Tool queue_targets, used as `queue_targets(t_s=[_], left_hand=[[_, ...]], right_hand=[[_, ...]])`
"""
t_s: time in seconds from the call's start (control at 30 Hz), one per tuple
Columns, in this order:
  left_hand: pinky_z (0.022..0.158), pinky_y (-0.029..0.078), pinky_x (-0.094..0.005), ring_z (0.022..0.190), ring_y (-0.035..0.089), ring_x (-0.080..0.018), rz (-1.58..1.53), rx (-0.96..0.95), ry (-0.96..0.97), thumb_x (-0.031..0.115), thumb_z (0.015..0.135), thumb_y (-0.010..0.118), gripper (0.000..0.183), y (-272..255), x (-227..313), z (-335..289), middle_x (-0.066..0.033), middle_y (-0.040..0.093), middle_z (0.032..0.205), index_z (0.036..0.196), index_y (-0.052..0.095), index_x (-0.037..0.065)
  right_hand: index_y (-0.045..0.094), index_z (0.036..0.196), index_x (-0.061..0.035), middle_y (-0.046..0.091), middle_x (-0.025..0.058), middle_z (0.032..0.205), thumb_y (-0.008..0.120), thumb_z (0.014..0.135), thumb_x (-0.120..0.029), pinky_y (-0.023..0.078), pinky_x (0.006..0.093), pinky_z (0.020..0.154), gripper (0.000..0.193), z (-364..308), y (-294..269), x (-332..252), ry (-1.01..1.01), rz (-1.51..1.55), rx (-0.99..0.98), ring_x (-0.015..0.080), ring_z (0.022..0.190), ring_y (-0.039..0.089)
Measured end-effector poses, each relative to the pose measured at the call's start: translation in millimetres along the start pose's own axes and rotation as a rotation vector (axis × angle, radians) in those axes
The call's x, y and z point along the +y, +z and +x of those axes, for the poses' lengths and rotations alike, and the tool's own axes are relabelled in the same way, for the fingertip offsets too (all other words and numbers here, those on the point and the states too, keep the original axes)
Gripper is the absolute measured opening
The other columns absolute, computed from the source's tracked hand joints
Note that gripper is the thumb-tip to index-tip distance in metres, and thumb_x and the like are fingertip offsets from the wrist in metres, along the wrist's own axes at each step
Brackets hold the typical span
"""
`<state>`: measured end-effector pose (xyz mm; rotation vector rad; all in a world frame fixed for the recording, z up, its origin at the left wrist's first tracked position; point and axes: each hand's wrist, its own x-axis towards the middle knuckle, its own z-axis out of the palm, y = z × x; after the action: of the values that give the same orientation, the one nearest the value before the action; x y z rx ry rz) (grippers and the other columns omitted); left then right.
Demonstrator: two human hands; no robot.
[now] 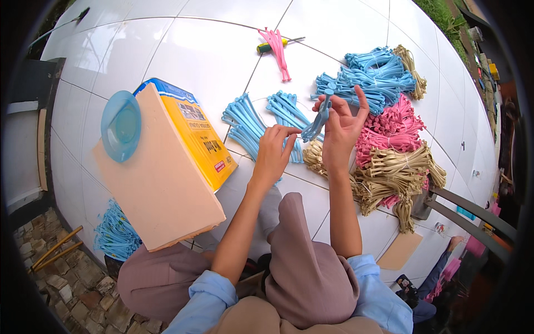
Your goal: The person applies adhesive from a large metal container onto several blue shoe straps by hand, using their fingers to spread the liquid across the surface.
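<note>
At nine o'clock a box (167, 161) carries a blue dish (120, 126). Toward centre, our left hand (273, 153) pinches fingers (289, 133) on the clip's (319, 118) lower end; the clip runs from seven to one o'clock. Our right hand (340, 131), nearer, grips its middle. Beneath, white floor tiles (200, 50); at three o'clock, blue, pink and tan bundles (389, 133); we sit outdoors.

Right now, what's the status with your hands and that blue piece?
Right hand gripping blue clip, raised off the floor. Left hand pinching its lower end. Blue bundles and pink pile close beneath; nothing between the hands.
</note>
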<state>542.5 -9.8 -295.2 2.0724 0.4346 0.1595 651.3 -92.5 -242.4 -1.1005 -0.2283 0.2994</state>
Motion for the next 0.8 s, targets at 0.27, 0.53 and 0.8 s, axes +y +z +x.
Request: queue_targets(t_s=[0.27,0.53,0.8], left_hand=[[0.093,0.039,-0.0410,0.109,0.046,-0.0297,0.197,0.315,0.393,0.015,0.085,0.058,0.052,-47,107,-15,-0.0163,0.041,0.121,0.130,0.034,0.004],[0.057,0.048,-0.0447,0.067,0.061,-0.0370,0.195,0.204,0.275,0.020,0.094,0.044,0.019,-67,131,-11,-0.0181,0.060,0.066,0.096,0.052,0.003],[0.065,0.049,-0.0488,0.077,0.062,-0.0414,0.479,0.210,0.039,0.011,0.089,0.043,0.016,-71,97,-20,-0.0250,0.062,0.078,0.091,0.055,0.000]], right_hand=[[0.015,0.134,-0.0056,0.058,0.0172,0.099,0.042,0.085,0.007,0.052,0.0334,0.078,0.058,3,52,-112,-0.142,0.089,-0.129,0.0217,0.082,0.061],[0.017,0.130,-0.0078,0.054,0.0161,0.091,0.042,0.089,0.000,0.047,0.0325,0.064,0.049,4,88,-217,-0.311,0.294,-0.057,0.0189,0.075,0.054],[0.022,0.127,-0.0102,0.052,0.0175,0.091,0.043,0.087,0.003,0.043,0.0355,0.063,0.048,10,85,-300,-0.517,0.497,-0.061,0.0224,0.074,0.054]])
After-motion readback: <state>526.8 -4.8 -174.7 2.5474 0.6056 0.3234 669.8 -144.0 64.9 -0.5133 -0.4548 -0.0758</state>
